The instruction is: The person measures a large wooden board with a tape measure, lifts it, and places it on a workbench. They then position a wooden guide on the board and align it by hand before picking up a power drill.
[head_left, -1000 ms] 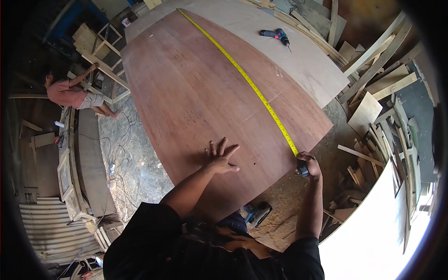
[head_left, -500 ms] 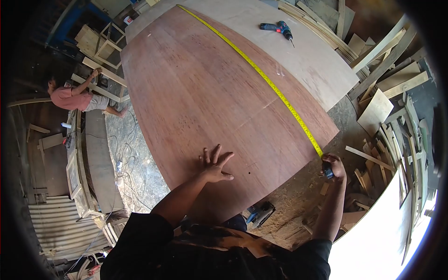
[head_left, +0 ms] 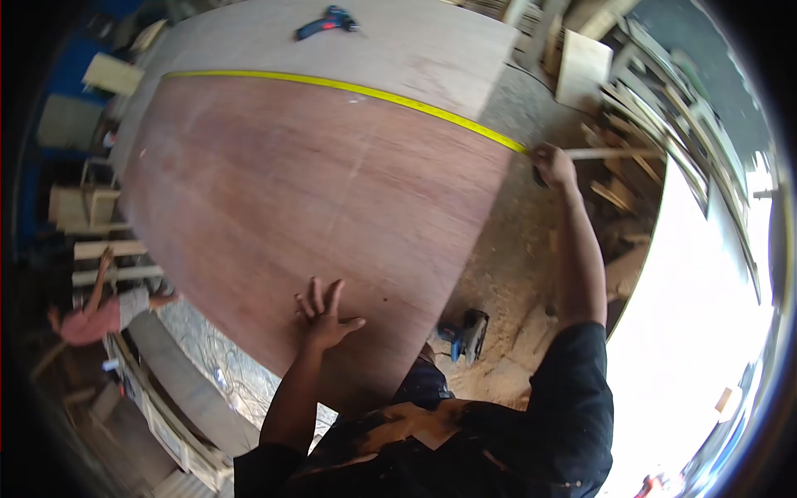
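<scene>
My left hand lies with its fingers spread on the reddish plywood sheet, near a small dark hole. At the sheet's right edge my right hand is closed around the tape measure's case, which is mostly hidden by the fingers. The yellow tape blade runs from that hand along the sheet's far side to its far left corner. Under the reddish sheet lies a paler sheet, with a blue and black cordless drill on it.
A power saw stands on the dusty floor below the sheet's right edge. Offcuts and boards are piled at the right. Another person is at the far left beside wooden frames.
The view has turned, so the sheets, drill and tape appear rotated. My right hand still grips the tape measure at the sheet's edge, and my left hand stays spread on the sheet.
</scene>
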{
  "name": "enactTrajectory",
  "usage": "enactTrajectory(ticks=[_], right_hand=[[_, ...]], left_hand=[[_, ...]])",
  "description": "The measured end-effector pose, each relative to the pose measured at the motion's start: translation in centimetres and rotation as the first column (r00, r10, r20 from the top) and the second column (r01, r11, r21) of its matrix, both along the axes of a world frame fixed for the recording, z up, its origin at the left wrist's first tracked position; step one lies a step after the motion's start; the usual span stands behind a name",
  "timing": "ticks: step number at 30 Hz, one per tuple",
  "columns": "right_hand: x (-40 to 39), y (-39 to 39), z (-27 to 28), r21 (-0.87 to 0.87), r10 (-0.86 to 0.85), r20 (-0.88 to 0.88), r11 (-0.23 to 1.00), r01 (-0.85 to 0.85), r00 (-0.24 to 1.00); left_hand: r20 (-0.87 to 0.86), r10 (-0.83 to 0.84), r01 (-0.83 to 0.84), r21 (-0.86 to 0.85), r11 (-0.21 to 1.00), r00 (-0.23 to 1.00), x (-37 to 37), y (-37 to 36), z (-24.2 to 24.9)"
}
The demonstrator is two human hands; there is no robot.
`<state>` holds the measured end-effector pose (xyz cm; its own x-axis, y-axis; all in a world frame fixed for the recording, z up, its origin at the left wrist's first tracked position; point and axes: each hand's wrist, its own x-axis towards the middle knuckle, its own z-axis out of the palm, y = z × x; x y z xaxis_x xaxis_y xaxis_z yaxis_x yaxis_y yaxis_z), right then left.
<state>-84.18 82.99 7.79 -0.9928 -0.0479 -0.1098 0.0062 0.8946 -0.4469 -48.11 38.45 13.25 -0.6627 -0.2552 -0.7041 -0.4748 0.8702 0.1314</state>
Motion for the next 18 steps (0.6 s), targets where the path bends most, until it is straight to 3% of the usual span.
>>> enactTrajectory(ticks=[2, 5, 18], right_hand=[[0.6, -0.6, 1.3, 0.037, -0.057, -0.062, 0.998, 0.06, 0.996], [0.7, -0.6, 1.9, -0.061, -0.036, -0.065, 0.998, 0.032, 0.997], [0.9, -0.5, 1.7, 0.023, -0.035, -0.106, 0.999, 0.038, 0.994]], left_hand=[[-0.022, -0.043, 0.044, 0.04, 0.998, 0.999, 0.1, 0.3, -1.2], [-0.07, -0.022, 0.025, 0.038, 0.999, 0.997, 0.7, -0.3, -1.4], [-0.061, -0.055, 0.053, -0.042, 0.998, 0.997, 0.6, -0.2, -1.7]])
